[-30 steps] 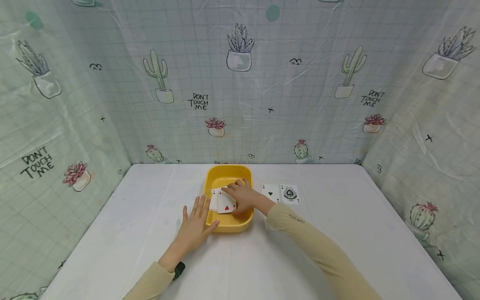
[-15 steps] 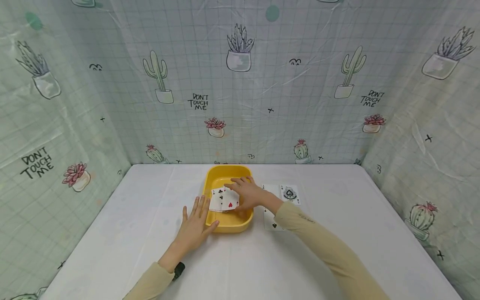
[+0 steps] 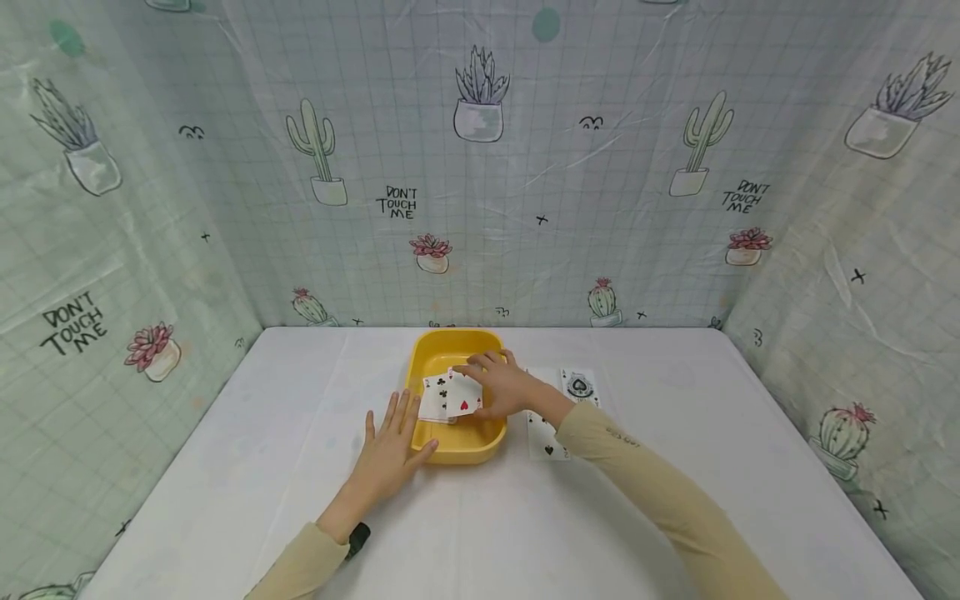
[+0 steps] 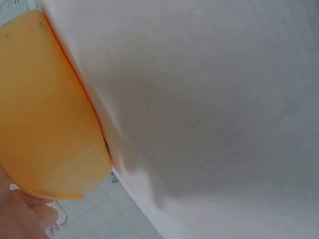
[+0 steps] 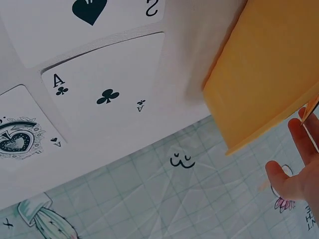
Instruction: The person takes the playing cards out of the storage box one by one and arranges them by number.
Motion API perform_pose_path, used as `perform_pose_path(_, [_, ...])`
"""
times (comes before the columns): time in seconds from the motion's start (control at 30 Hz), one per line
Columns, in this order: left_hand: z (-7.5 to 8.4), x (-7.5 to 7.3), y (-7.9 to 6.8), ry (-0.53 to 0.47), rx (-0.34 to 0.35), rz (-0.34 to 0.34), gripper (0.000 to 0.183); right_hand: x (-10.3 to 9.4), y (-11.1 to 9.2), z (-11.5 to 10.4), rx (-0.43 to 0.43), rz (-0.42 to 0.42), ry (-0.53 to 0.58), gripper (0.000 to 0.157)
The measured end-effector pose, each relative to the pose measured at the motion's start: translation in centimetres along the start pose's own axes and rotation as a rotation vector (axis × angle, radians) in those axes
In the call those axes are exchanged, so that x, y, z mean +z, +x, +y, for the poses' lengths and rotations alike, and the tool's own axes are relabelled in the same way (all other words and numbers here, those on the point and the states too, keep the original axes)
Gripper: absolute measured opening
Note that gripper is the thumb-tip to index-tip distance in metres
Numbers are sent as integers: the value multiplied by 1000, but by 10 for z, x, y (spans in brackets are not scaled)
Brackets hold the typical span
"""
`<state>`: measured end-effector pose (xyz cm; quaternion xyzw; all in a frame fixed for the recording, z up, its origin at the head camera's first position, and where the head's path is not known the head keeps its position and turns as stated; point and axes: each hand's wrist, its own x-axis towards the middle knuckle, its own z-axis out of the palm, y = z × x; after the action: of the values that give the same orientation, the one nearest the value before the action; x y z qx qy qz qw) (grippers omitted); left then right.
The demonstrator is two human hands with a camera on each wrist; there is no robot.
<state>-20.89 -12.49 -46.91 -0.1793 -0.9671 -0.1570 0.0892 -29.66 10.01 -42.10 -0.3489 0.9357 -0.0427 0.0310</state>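
My right hand (image 3: pixel 501 386) is over the right half of the yellow plastic tray (image 3: pixel 459 457), pinching a hearts playing card (image 3: pixel 465 400). This card is slightly tilted and overlaps a clubs card (image 3: pixel 433 407) lying in the tray. The left hand (image 3: pixel 386 454) rests on the tray's left rim with its fingers spread and straight. In the left wrist view, that hand's fingertips (image 4: pixel 42 214) lie at the rim, against the tray's outer wall (image 4: pixel 47 109). The right wrist view shows the right hand's fingers (image 5: pixel 301 139) beyond the tray's far edge, with the card mostly out of frame.
Just right of the tray, face up on the white table (image 3: pixel 285 442), lie an ace of clubs (image 5: pixel 79 87), an ace of spades (image 3: pixel 579 386) and a two of spades (image 3: pixel 546 446). The right forearm partly covers them. A cactus-patterned cloth (image 3: pixel 480 208) stands behind.
My right hand has moved slightly right with the hearts card, uncovering more of the clubs card beneath. The two of spades has come into view below the forearm. The left hand stays put.
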Motion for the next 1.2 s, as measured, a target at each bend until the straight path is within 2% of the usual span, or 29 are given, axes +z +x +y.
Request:
perform_pose_path(0.47, [-1,1,0,13,6,14,75,4,2,0,17,-9,8,75])
perform_pose_path(0.7, [0,1,-1,-1,5,3,75,4,1,0,29,-7,-22,76])
perform_pose_path(0.97, [1,0,-1,3,1,3,75,-2,-15,6,33,40,31,77])
perform_pose_path(1.2, [2,-2,-2,-2,-7,-4,75,-8,-32,13,21,91,19,76])
